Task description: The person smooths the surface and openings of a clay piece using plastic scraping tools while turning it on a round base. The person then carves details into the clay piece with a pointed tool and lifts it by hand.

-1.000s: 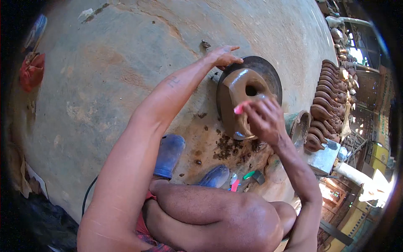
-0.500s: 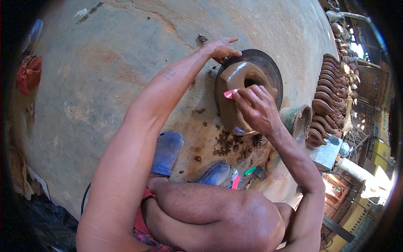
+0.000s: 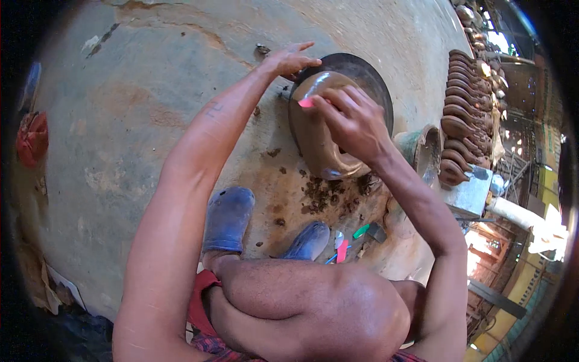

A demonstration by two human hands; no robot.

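Note:
A wet brown clay piece (image 3: 321, 136) with a smooth, shiny surface rests on a dark round turntable (image 3: 365, 69). My left hand (image 3: 292, 61) reaches to the turntable's far left rim, fingers stretched and apart, with the fingertips at its edge. Pinched in my right hand (image 3: 356, 123) is a small pink scraper (image 3: 307, 102), held against or just over the top left of the clay; exact contact is hard to make out. That hand covers the opening in the clay piece and much of its right side.
Several small tools, one a pink strip (image 3: 342, 251) and one a green piece (image 3: 361, 231), lie near my blue clogs (image 3: 229, 218). A bucket (image 3: 416, 148) stands right of the turntable. Beyond it is a row of brown clay pieces (image 3: 461, 108). Clay crumbs (image 3: 329, 196) litter the floor.
My right hand has moved over the clay's opening and turned, carrying the pink scraper along the top left side. The whole view has shifted slightly. My left hand stays at the turntable's rim.

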